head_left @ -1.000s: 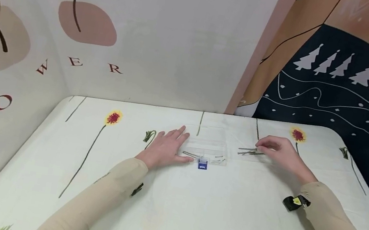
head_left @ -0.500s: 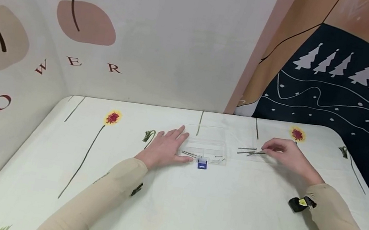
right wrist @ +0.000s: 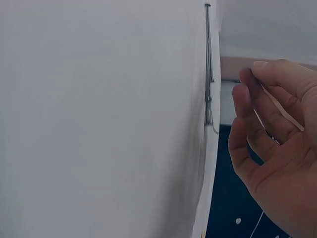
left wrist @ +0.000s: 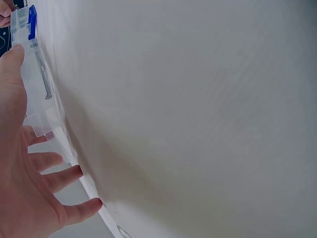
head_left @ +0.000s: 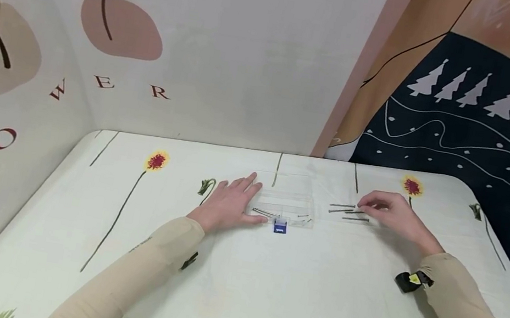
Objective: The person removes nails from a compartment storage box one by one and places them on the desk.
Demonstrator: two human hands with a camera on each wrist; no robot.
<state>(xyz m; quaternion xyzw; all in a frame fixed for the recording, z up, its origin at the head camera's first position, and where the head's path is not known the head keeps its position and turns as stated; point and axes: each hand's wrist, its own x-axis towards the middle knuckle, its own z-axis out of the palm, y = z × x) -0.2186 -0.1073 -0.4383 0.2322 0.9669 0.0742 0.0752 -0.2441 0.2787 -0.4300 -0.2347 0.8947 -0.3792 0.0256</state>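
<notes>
A clear plastic compartment box with a blue latch lies on the table, its lid tipped back. Long nails sit in its front left compartment, smaller ones in the front right. My left hand rests at the box's left side, fingers spread and thumb along the front edge. Several loose nails lie on the cloth right of the box. Just over their right ends is my right hand, thumb and forefinger tips close together; the right wrist view shows no nail between its fingers.
A white flower-printed cloth covers the table. Behind it stands a pale printed curtain, with a dark tree-patterned cloth at the right. Each wrist carries a black strapped camera.
My right hand had a nail in its fingertips and has let it go; that nail now lies nearest the front of the group. The left hand stays at the box.
</notes>
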